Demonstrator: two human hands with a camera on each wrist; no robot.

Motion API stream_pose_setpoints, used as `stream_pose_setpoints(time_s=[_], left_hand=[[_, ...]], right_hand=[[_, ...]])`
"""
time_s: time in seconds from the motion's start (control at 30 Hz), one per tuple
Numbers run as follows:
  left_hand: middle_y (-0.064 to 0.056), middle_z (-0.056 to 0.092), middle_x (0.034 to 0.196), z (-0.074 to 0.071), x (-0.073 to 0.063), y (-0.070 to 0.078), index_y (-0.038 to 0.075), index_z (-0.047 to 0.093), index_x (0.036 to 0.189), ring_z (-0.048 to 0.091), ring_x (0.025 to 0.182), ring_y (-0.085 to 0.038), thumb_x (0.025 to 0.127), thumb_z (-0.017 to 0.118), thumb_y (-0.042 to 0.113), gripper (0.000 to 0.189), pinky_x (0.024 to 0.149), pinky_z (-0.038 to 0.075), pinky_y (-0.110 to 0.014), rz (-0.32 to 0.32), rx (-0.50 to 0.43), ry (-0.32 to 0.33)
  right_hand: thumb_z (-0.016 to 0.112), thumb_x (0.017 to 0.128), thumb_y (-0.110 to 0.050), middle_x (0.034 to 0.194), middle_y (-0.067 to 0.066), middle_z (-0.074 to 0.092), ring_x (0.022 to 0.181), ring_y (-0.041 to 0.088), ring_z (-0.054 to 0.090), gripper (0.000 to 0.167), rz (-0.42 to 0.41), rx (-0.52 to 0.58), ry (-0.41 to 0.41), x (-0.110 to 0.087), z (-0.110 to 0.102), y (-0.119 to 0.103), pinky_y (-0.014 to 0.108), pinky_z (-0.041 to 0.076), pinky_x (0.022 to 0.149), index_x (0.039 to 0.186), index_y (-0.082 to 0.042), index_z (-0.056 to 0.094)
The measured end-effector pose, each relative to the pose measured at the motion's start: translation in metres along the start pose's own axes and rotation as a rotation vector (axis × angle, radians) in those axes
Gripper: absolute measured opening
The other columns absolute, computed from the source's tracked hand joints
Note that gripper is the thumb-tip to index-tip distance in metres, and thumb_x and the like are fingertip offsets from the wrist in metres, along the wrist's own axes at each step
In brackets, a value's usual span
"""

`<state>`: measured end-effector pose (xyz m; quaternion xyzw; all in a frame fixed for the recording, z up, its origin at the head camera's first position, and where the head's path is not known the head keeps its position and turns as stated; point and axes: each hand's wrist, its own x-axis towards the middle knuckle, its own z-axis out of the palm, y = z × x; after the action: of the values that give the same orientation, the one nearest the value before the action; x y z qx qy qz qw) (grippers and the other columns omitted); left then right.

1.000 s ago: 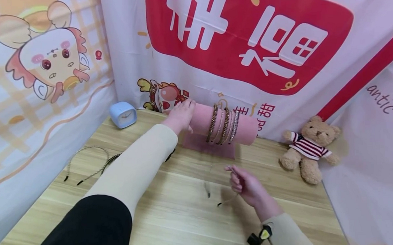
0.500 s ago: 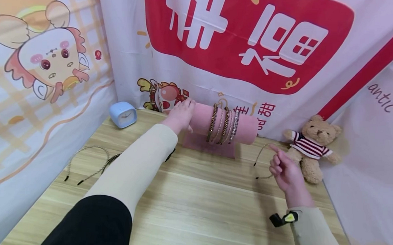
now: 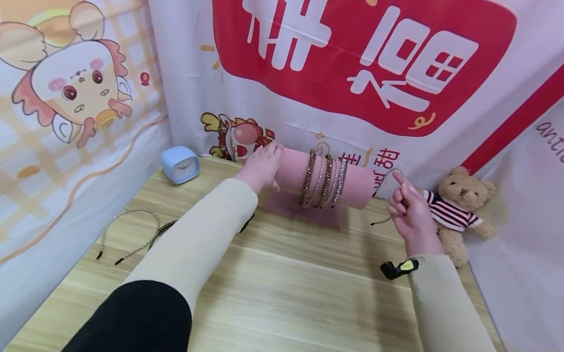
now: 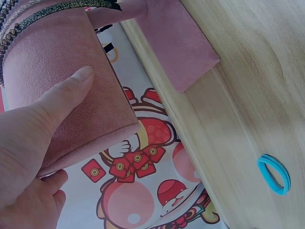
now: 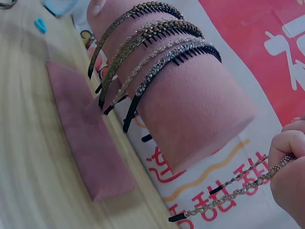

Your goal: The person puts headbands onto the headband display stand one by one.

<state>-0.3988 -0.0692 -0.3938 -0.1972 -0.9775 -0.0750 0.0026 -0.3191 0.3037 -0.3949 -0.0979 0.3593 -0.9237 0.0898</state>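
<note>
A pink padded display roll lies crosswise on its pink stand base, with several beaded headbands around its middle. At the roll's left end, my left hand grips it; in the left wrist view the thumb lies along the top and the fingers curl around the end. My right hand pinches a thin beaded headband by its curved top. This headband is beyond the roll's free right end, apart from it, its two black tips pointing toward the roll side.
More headbands lie on the table at left, partly hidden by my left sleeve. A blue alarm clock stands at the back left, a teddy bear at the right. A turquoise hair tie lies behind my left forearm.
My right hand has carried the headband to the right, then up and away from me, level with the roll's right end. The left hand has kept its place on the roll.
</note>
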Motion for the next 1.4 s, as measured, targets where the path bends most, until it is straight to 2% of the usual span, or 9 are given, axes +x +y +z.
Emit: stream_pose_setpoints(time_s=[0.17, 0.3, 0.53, 0.63, 0.83, 1.1, 1.2, 1.27, 1.4], left_hand=[[-0.019, 0.018, 0.159, 0.001, 0.001, 0.000, 0.001, 0.015, 0.154, 0.017, 0.146, -0.032, 0.068, 0.091, 0.039, 0.121, 0.120, 0.009, -0.043, -0.008, -0.004, -0.008], [-0.019, 0.019, 0.158, 0.001, 0.001, 0.000, 0.001, 0.017, 0.154, 0.018, 0.146, -0.031, 0.067, 0.092, 0.039, 0.121, 0.120, 0.009, -0.043, -0.009, -0.004, -0.004], [-0.019, 0.020, 0.158, 0.000, 0.000, 0.000, 0.000, 0.018, 0.153, 0.019, 0.145, -0.032, 0.067, 0.092, 0.040, 0.120, 0.120, 0.011, -0.045, -0.001, 0.002, 0.008], [-0.020, 0.020, 0.158, -0.001, -0.001, 0.000, 0.000, 0.017, 0.154, 0.019, 0.145, -0.032, 0.067, 0.092, 0.039, 0.120, 0.120, 0.010, -0.044, -0.001, 0.003, 0.007], [-0.021, 0.020, 0.157, -0.006, -0.006, 0.003, 0.000, 0.016, 0.154, 0.019, 0.145, -0.033, 0.069, 0.090, 0.039, 0.119, 0.120, 0.011, -0.045, 0.005, 0.004, 0.002], [-0.021, 0.019, 0.158, -0.006, -0.006, 0.001, 0.000, 0.017, 0.154, 0.019, 0.145, -0.033, 0.070, 0.090, 0.039, 0.118, 0.120, 0.011, -0.044, 0.003, 0.008, 0.003], [-0.020, 0.019, 0.158, -0.003, -0.003, 0.001, 0.000, 0.016, 0.154, 0.019, 0.146, -0.032, 0.070, 0.090, 0.040, 0.119, 0.120, 0.011, -0.044, -0.002, 0.004, -0.004], [-0.019, 0.019, 0.158, -0.001, -0.001, 0.001, 0.001, 0.016, 0.154, 0.019, 0.146, -0.032, 0.070, 0.090, 0.041, 0.119, 0.120, 0.011, -0.044, -0.005, 0.005, -0.007], [-0.019, 0.020, 0.158, 0.001, 0.002, 0.000, 0.002, 0.017, 0.154, 0.020, 0.145, -0.032, 0.068, 0.091, 0.040, 0.120, 0.120, 0.011, -0.044, -0.010, 0.000, -0.003]], right_hand=[[0.028, 0.109, -0.017, 0.065, 0.006, 0.052, 0.054, 0.010, 0.011, 0.037, 0.000, -0.025, -0.022, 0.016, 0.013, 0.003, 0.021, 0.001, 0.054, 0.139, -0.007, 0.047], [0.026, 0.109, -0.015, 0.064, 0.006, 0.051, 0.053, 0.010, 0.011, 0.037, 0.012, -0.018, -0.039, 0.026, 0.021, 0.009, 0.021, 0.001, 0.053, 0.141, -0.004, 0.042], [0.031, 0.109, -0.016, 0.065, 0.005, 0.049, 0.051, 0.009, 0.014, 0.034, 0.044, -0.019, 0.030, 0.038, 0.032, 0.018, 0.019, 0.006, 0.051, 0.138, -0.005, 0.043], [0.033, 0.108, -0.016, 0.064, 0.004, 0.049, 0.049, 0.009, 0.017, 0.033, 0.049, -0.042, 0.064, 0.042, 0.034, 0.021, 0.020, 0.010, 0.049, 0.137, -0.007, 0.046], [0.030, 0.109, -0.016, 0.062, 0.003, 0.043, 0.049, 0.010, 0.015, 0.038, 0.065, -0.085, 0.046, 0.048, 0.035, 0.026, 0.021, 0.009, 0.049, 0.145, -0.005, 0.033], [0.033, 0.108, -0.018, 0.065, 0.003, 0.044, 0.050, 0.010, 0.018, 0.036, 0.099, -0.084, 0.019, 0.055, 0.036, 0.031, 0.021, 0.012, 0.047, 0.140, -0.003, 0.042], [0.033, 0.108, -0.019, 0.065, 0.003, 0.045, 0.048, 0.010, 0.022, 0.034, 0.122, -0.115, 0.041, 0.055, 0.037, 0.034, 0.021, 0.013, 0.047, 0.136, -0.002, 0.044], [0.036, 0.108, -0.019, 0.065, 0.003, 0.049, 0.047, 0.010, 0.029, 0.035, 0.123, -0.162, 0.104, 0.055, 0.039, 0.034, 0.020, 0.019, 0.045, 0.136, 0.000, 0.044], [0.041, 0.107, -0.017, 0.071, 0.004, 0.056, 0.055, 0.012, 0.050, 0.032, 0.112, -0.338, 0.223, 0.052, 0.047, 0.032, 0.020, 0.042, 0.049, 0.131, 0.003, 0.050]])
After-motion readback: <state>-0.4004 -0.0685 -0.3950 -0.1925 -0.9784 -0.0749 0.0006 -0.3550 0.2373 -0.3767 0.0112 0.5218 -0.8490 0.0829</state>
